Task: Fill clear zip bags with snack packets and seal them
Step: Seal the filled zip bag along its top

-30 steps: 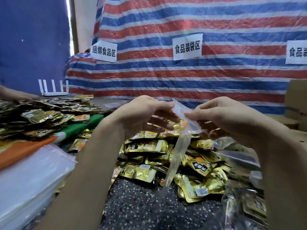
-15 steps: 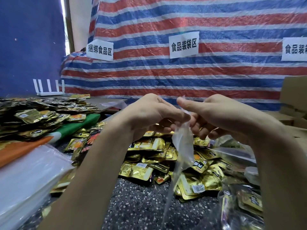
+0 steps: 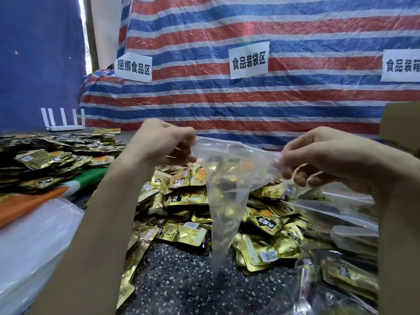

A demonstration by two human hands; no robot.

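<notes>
A clear zip bag [image 3: 223, 201] hangs with its top edge stretched wide, pinched by the left hand [image 3: 162, 142] and right hand [image 3: 325, 155], and tapers to a point below. It looks empty. Gold foil snack packets [image 3: 184, 233] lie heaped loose behind and beneath it.

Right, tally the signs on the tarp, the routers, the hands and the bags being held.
Signs: 3
Router: 1
Hands: 2, left hand and right hand
Held bag: 1
Total: 7
</notes>
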